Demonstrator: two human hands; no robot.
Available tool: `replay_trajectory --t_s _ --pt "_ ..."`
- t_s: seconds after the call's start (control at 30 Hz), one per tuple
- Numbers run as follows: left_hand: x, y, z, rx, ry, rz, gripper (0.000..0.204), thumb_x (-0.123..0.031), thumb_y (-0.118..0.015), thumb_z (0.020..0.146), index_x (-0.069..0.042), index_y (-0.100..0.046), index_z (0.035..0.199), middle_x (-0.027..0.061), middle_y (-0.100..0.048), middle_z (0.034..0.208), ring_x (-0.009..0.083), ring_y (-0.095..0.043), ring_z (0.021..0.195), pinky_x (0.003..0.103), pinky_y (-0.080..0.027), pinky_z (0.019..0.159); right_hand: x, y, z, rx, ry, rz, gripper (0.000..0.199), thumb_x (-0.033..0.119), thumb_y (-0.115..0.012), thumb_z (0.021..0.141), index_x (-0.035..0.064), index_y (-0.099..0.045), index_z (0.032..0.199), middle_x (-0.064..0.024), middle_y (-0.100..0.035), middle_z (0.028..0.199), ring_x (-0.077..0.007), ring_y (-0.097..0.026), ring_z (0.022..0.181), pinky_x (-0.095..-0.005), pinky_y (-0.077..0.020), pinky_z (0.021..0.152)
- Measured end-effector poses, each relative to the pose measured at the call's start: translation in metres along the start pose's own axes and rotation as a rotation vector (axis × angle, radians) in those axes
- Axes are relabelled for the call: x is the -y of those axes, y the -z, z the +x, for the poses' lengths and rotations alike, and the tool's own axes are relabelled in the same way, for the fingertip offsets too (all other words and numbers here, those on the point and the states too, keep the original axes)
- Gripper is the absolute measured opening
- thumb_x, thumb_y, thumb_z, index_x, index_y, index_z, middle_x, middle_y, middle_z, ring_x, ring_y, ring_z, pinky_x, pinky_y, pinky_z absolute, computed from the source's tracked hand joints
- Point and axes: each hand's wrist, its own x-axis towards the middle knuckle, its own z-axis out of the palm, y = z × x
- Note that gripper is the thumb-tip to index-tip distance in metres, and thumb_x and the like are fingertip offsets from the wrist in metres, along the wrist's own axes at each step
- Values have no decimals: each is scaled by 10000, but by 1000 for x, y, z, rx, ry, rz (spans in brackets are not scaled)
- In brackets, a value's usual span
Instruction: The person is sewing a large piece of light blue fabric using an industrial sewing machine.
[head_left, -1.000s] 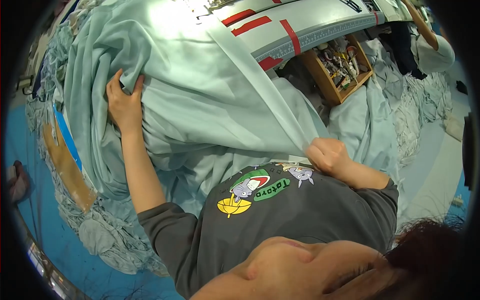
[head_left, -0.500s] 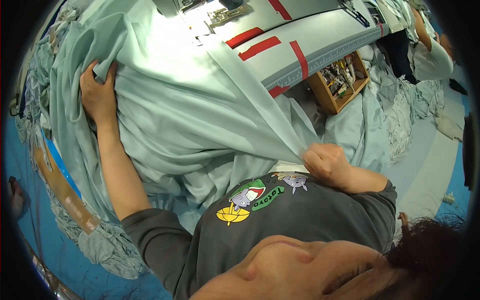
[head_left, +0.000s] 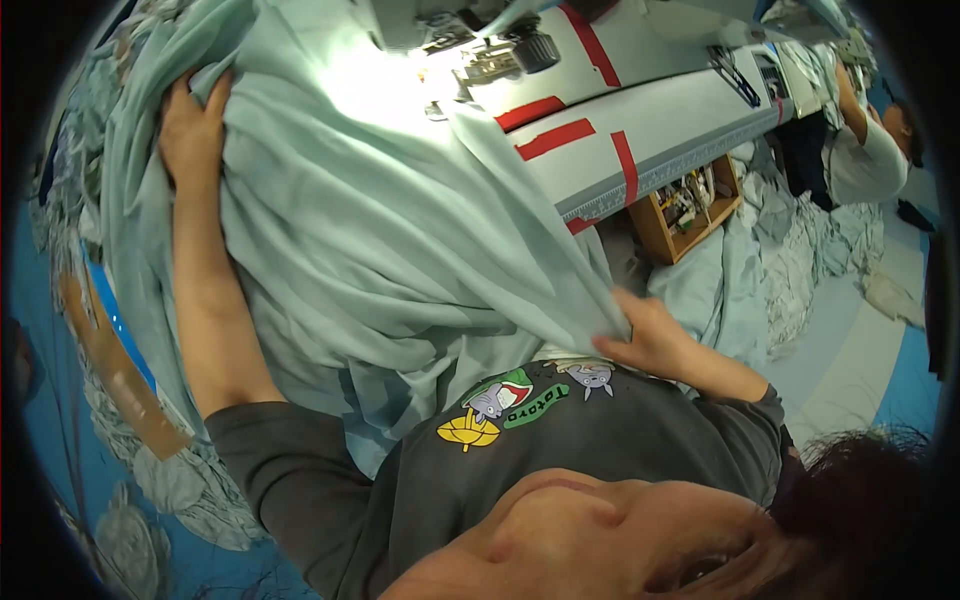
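A large pale green cloth lies in loose folds from the sewing machine down to my lap. At the far left, my left hand grips bunched cloth, with a fold between the thumb and fingers and the fingertips partly hidden. Close to my body on the right, my right hand closes on the cloth's edge, slightly blurred. From that hand the edge runs taut up to the machine's brightly lit needle area. Glare hides detail there.
Red tape strips mark the white machine table, which has a ruler along its near edge. A wooden drawer of small tools sits below it. Heaped cloth lies on the floor. Another person is at the far right.
My left hand has moved slightly farther away. My right hand's fist has loosened and turned, still at the cloth's edge. The machine and table appear shifted right and lower in view.
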Motion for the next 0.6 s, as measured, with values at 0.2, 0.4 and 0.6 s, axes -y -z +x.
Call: replay_trajectory --t_s 0.2,0.4,0.6 --pt "-98 79 -159 352 -421 -212 876 -470 -674 775 -28 -277 1419 232 -196 1489 393 -165 1386 465 -152 1122 -20 -1 -9 362 -26 233 213 226 -655 837 31 -657 923 -167 -642 779 -343 -622 707 -353 -490 651" --pt "34 75 -213 77 46 99 858 -498 -682 761 -67 -324 1410 228 -251 1469 388 -198 1374 504 -139 1115 -28 -17 -39 256 70 -184 254 227 -662 765 -5 -575 713 -180 -592 664 -381 -580 617 -436 -463 562" --pt "37 66 -220 100 -23 -12 867 -529 -687 745 -88 -336 1405 244 -295 1434 399 -264 1334 516 -178 1099 -18 -21 -50 95 244 -282 170 172 -668 743 32 -576 715 -142 -564 646 -344 -562 610 -434 -431 531"
